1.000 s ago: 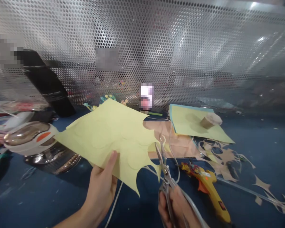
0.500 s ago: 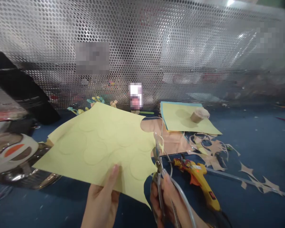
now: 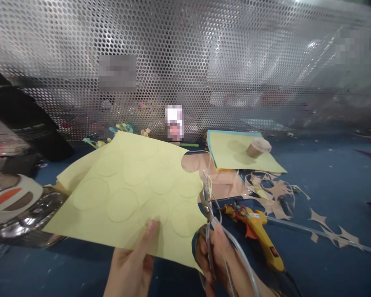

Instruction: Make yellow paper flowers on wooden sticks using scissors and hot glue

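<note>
My left hand (image 3: 136, 260) pinches the lower edge of a large yellow paper sheet (image 3: 117, 165), thumb on top and fingers beneath. Several circles are drawn in faint outline on the sheet, and round bites are cut out of its right edge. My right hand (image 3: 219, 251) is wrapped round the handles of a pair of scissors (image 3: 207, 208). Their blades point away from me, at the right edge of the sheet between its cut curves. Parts of my right fingers are hidden behind the handles.
Right of the scissors lies a yellow glue gun (image 3: 262, 231). Paper scraps (image 3: 268, 189) are scattered behind it. A small cardboard roll (image 3: 258, 147) stands on stacked yellow and blue paper (image 3: 225, 150). At left is a tape dispenser (image 3: 34, 189). A perforated metal panel (image 3: 185, 49) rises behind.
The view has shifted slightly, and the sheet now lies a little lower and flatter, its circles showing more clearly. Both hands keep their grips; the scissors have barely moved against the paper edge.
</note>
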A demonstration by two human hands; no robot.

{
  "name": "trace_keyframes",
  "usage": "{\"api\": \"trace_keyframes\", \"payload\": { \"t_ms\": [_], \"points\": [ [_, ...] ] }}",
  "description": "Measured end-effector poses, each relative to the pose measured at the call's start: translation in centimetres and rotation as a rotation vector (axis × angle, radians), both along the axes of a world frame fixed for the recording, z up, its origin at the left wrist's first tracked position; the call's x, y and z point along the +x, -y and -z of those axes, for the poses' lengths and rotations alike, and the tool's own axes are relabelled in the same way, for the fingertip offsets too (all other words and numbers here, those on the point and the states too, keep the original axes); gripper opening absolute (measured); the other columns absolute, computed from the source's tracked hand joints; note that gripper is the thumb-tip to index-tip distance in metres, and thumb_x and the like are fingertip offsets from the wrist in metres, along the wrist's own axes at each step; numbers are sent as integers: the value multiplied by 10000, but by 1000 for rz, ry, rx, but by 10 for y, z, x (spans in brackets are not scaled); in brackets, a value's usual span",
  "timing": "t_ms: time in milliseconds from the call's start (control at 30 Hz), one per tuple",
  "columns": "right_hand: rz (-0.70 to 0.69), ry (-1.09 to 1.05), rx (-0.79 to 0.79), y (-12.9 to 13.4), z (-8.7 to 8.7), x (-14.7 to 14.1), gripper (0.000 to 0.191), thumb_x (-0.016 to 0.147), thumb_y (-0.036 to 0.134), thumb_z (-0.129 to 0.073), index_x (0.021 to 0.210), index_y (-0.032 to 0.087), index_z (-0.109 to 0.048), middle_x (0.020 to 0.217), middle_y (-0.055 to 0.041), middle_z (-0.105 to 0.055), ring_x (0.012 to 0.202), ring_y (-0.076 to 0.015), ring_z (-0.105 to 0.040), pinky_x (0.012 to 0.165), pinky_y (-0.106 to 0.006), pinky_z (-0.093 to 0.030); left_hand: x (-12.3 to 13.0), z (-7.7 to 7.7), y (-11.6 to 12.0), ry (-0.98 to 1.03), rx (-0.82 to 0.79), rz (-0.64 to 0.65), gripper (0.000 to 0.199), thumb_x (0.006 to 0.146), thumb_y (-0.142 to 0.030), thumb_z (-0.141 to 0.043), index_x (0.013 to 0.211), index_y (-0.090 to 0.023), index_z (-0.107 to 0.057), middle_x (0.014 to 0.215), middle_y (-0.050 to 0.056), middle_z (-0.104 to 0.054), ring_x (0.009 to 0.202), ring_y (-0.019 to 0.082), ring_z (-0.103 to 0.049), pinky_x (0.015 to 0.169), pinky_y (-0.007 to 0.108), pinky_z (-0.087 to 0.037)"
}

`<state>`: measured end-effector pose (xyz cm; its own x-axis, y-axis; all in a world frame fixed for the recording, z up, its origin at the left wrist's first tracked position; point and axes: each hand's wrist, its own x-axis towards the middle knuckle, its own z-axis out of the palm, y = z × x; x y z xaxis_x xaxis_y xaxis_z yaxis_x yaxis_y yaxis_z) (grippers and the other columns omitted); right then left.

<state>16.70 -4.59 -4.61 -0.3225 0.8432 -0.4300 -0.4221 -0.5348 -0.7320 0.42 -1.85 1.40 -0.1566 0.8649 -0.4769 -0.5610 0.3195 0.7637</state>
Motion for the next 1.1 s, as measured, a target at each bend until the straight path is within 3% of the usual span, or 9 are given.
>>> {"api": "trace_keyframes", "payload": {
  "t_ms": [267, 633, 1100],
  "points": [
    [79, 41, 26, 11, -32, 0, 584, 758, 748, -410, 743, 168, -473, 552, 50, -476, 383, -31, -407, 349, -131, -396, 2, -6, 1, 40, -6, -9, 578, 607, -206, -819, 1155, -211, -633, 1135, 53, -686, 1050, 272, -625, 841, 251, -570],
    [34, 39, 60, 9, -25, 2, 589, 747, 763, -408, 721, 178, -463, 564, 40, -464, 374, -32, -393, 347, -141, -426, 3, -8, 4, 22, -37, -57, 575, 599, -184, -822, 1145, -185, -642, 1091, 84, -702, 1010, 270, -647, 709, 190, -598],
    [-1, 269, 56, 11, -52, 1, 671, 660, 848, -343, 678, 181, -410, 521, 62, -426, 380, -29, -375, 378, -144, -337, -1, -5, 3, 20, -13, -78, 539, 606, -205, -819, 1120, -212, -658, 1074, 66, -710, 974, 246, -666, 733, 184, -592]
  ]
}}
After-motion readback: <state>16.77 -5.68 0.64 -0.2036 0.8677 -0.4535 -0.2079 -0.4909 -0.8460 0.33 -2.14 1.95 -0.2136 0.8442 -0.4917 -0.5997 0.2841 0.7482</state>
